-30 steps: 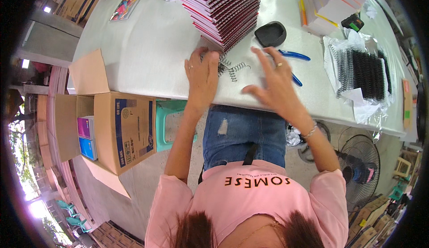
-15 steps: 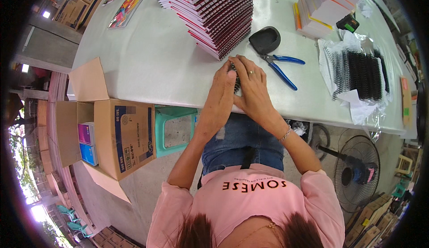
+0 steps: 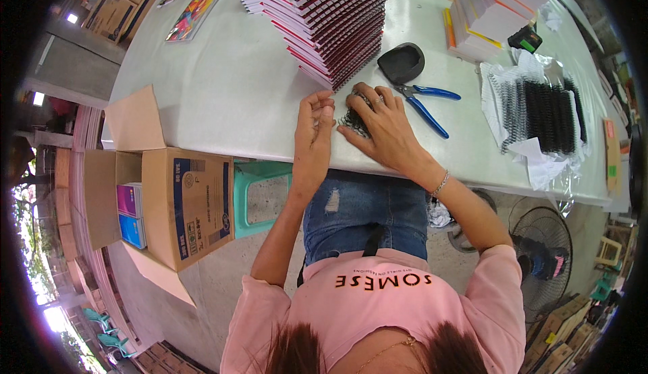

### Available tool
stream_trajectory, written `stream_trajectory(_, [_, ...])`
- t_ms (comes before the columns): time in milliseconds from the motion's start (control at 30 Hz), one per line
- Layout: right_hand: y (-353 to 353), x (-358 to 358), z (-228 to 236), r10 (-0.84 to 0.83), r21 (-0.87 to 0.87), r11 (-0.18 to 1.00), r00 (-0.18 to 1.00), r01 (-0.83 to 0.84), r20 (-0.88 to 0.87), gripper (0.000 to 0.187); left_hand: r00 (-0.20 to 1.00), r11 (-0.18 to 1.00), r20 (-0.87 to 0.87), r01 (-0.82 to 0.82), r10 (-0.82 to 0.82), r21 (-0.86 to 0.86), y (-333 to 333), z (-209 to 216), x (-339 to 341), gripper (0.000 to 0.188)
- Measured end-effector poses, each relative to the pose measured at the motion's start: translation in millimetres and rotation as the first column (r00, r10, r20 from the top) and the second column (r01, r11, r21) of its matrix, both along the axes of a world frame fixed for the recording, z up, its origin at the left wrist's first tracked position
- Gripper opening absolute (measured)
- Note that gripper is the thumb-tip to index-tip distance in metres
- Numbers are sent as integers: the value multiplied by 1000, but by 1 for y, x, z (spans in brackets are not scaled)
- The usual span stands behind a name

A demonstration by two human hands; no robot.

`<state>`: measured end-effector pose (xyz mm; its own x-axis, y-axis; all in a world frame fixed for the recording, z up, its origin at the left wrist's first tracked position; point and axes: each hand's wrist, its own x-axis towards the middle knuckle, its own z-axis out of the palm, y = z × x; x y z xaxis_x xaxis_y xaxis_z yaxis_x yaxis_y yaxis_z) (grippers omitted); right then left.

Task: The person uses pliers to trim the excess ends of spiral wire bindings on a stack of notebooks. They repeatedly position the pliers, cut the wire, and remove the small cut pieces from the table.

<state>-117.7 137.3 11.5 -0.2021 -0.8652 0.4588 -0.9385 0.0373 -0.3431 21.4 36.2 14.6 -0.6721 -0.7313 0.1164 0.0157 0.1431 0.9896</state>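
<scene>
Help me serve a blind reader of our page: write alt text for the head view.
A person's right hand cups a tangle of dark wire coils on a pale table, the left hand loosely curled beside it. Just beyond stands a tall stack of spiral-bound books; to the right are blue-handled pliers and a bundle of black coils.

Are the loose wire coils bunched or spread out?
Bunched: the wire coils show as a dark tangle under the right hand, which hides some.

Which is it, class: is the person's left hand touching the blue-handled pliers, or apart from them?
Apart. The head view shows the left hand well clear of the blue-handled pliers, with the right hand, over dark wire coils, between them.
</scene>
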Motion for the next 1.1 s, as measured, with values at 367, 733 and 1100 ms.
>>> stream_trajectory(367, [-13, -31, 0, 17, -19, 1000, 1000, -17, -16, 31, 998, 999, -55, -14, 17, 45, -3, -6, 1, 33])
stream_trajectory(733, [2, -54, 29, 2, -129, 941, 376, 314, 927, 21, 995, 961, 79, 76, -57, -267, 1, -1, -12, 39])
stream_trajectory(1100, [61, -84, 25, 561, -538, 786, -717, 304, 414, 49, 965, 785, 254, 207, -65, -585, 6, -4, -66, 29])
